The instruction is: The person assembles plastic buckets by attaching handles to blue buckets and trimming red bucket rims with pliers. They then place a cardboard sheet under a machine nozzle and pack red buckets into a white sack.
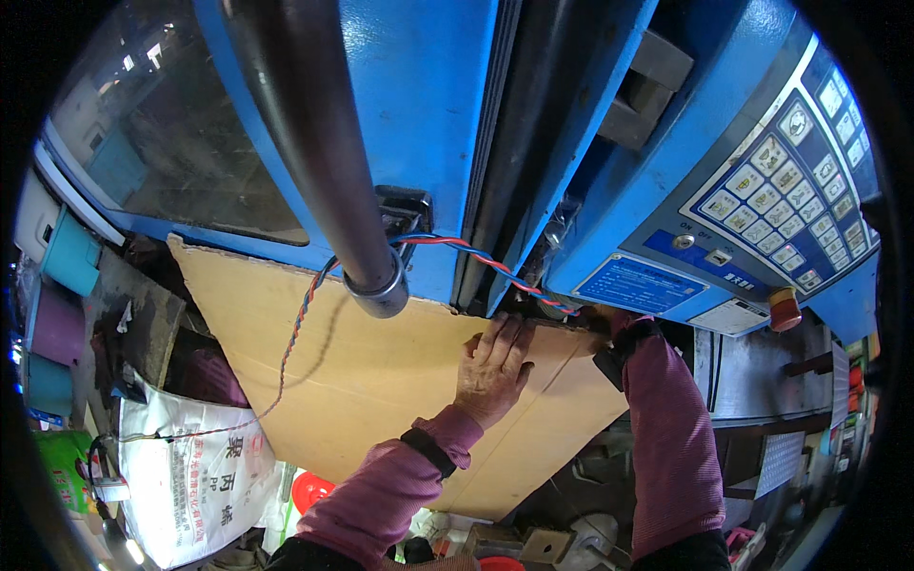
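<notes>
My left hand (491, 369) lies on a large sheet of tan cardboard (381, 381), fingers stretched out toward its far edge against the blue machine (409, 105). Nothing is held in it. Farther right, my right hand (606, 322) reaches under the lower edge of the control panel (657, 262). Its fingers are hidden, so what it touches cannot be seen. A twisted red and blue wire (476, 253) runs just above both hands, from the machine's gap across a dark metal pipe (314, 124) and down to the left.
A red knob (784, 310) sticks out below the keypad (790, 190). At the lower left lies a white woven sack (195, 476), with a green bag (67, 466) beside it. Teal bins (71, 252) and a purple bin (59, 326) line the left side.
</notes>
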Demonstrator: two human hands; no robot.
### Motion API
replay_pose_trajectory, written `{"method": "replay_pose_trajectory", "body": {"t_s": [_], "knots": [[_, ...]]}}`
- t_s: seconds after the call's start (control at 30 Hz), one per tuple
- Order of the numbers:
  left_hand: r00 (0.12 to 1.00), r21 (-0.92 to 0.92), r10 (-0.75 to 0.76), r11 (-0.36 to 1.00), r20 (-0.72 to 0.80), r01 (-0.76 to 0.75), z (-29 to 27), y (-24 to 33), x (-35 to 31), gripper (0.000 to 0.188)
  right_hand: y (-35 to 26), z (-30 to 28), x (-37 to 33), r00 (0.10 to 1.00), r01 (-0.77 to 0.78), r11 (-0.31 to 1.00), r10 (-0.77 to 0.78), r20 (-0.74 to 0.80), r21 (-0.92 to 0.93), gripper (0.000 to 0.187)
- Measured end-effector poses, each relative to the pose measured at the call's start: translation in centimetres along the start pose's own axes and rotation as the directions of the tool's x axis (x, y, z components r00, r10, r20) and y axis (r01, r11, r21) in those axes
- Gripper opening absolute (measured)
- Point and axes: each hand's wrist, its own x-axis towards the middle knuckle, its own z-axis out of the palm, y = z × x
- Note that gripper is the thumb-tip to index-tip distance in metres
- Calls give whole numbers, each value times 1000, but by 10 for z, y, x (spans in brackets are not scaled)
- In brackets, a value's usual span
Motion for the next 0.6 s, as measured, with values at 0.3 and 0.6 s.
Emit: {"method": "replay_pose_trajectory", "body": {"t_s": [0.3,0.6], "knots": [[1000,-8,-17,1000,-9,17,4,2,-1,72,4,4,-3,1000,5,1000,-5,-3,14,29],[999,-23,-15,1000,38,16,-10,7,0,74,-13,-14,-27,996,33,985,-18,-92,171,30]]}}
